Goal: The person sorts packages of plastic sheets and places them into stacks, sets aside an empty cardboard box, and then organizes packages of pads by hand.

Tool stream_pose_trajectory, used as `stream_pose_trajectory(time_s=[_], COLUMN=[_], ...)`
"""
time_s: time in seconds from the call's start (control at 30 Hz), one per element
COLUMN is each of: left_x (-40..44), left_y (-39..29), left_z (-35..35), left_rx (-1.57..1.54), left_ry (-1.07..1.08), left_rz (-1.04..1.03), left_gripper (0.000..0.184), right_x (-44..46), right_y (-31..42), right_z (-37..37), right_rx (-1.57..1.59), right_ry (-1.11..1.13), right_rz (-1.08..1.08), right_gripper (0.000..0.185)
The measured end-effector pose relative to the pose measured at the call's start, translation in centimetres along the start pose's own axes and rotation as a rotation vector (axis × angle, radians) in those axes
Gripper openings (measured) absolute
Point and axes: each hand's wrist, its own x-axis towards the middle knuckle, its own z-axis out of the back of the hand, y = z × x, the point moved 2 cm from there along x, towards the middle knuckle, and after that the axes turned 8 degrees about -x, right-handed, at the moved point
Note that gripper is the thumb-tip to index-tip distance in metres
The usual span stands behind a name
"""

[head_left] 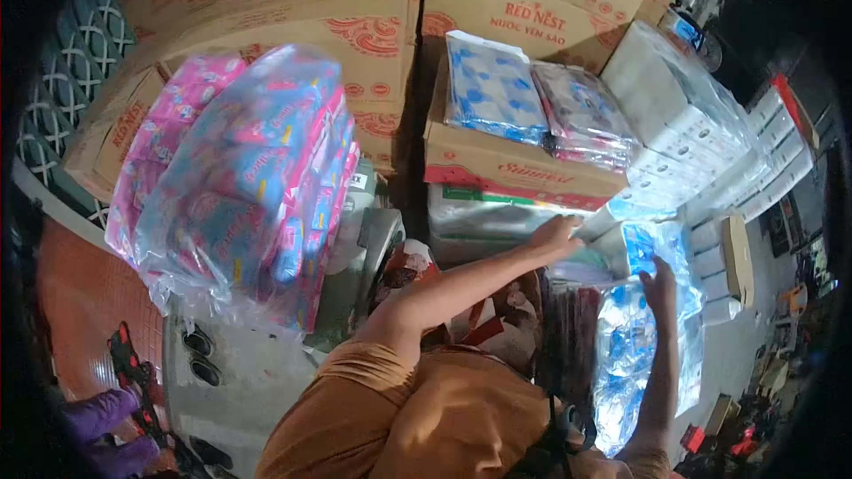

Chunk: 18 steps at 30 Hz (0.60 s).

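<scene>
My left hand (557, 239) reaches out beside the lower packs under the Sunnest carton (524, 168), with its fingers stretched to the right. Close to its fingertips lies a clear-wrapped pack (586, 262), partly hidden by glare. My right hand (658, 286) is at the front of a shiny blue-and-white plastic-wrapped pack (652, 244), its fingers apart and seemingly touching the wrap. Below it stands a stack of similar blue-and-white packs (621, 324). Bright light makes the exact contact of both hands hard to make out.
Red Nest cartons (524, 27) are stacked behind. Pink-and-blue packs in a clear bag (240, 160) stand at left. White wrapped boxes (679, 115) rise at right. Flat packs (497, 89) top the Sunnest carton. Dark sandals (202, 359) lie on the floor; a purple sleeve (98, 417) shows lower left.
</scene>
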Motion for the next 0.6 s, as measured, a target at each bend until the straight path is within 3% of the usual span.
stream_pose_trajectory(time_s=[0.03,0.07,0.13,0.17,0.2,0.27,0.37,0.5,0.57,0.6], left_x=[-0.2,-0.4,0.1,0.2,0.1,0.4,0.2,-1.2,-2.8,-3.0], left_y=[-0.5,-0.5,1.4,1.4,1.7,2.5,3.0,4.2,4.6,5.0], left_z=[1.8,3.2,5.4,7.0,8.3,10.9,14.2,16.9,17.4,17.6], left_rx=[0.031,-0.036,-0.062,-0.062,-0.057,0.047,-0.03,0.0,-0.042,-0.091], left_ry=[-0.033,-0.073,-0.17,-0.137,-0.208,-0.329,-0.527,-0.577,-0.61,-0.577], left_rz=[-0.006,0.077,-0.105,0.028,0.055,0.068,-0.027,-0.017,0.04,0.099], left_gripper=[0.039,0.037,0.034,0.035,0.036,0.037,0.036,0.04,0.04,0.042], right_x=[1.8,3.8,6.1,6.7,9.1,10.0,12.4,15.9,16.9,17.2], right_y=[0.8,2.7,10.2,14.3,15.3,21.8,28.6,34.1,35.8,36.0], right_z=[-2.1,-3.5,-3.1,-1.6,-4.6,-2.8,-2.7,-6.0,-7.3,-7.9], right_rx=[0.012,0.146,0.142,0.266,0.25,0.253,0.19,0.088,-0.013,0.057], right_ry=[-0.079,-0.056,-0.06,0.049,-0.125,-0.248,-0.336,-0.417,-0.361,-0.456], right_rz=[0.164,0.179,0.266,0.334,0.522,0.729,0.77,0.806,0.759,0.819], right_gripper=[0.044,0.04,0.026,0.025,0.024,0.026,0.028,0.036,0.036,0.028])
